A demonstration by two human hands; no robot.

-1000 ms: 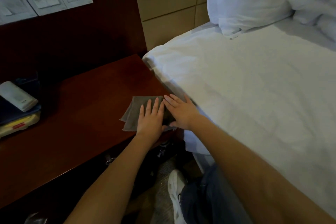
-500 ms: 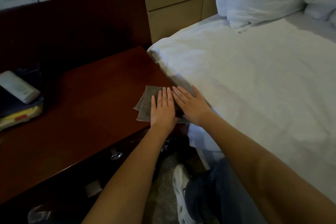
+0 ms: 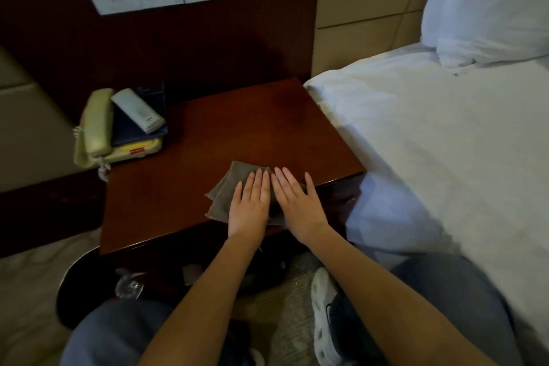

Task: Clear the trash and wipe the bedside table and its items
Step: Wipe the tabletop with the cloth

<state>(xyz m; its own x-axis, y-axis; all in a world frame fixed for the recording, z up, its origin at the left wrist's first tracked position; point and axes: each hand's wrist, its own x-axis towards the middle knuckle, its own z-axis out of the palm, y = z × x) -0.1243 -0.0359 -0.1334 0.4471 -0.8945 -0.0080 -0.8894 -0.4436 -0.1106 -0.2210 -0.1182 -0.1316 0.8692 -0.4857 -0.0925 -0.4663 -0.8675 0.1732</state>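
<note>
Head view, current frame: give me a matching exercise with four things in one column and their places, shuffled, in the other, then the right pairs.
Things:
1. grey cloth
2. remote control
3. telephone
4. pillow

Places:
A. on the bedside table itself, at its far left corner
B. on the bed, top right
C. flat under the left hand and right hand
D. lying on a dark folder

Pairs: 1-C; 2-D; 3-A; 4-B
</note>
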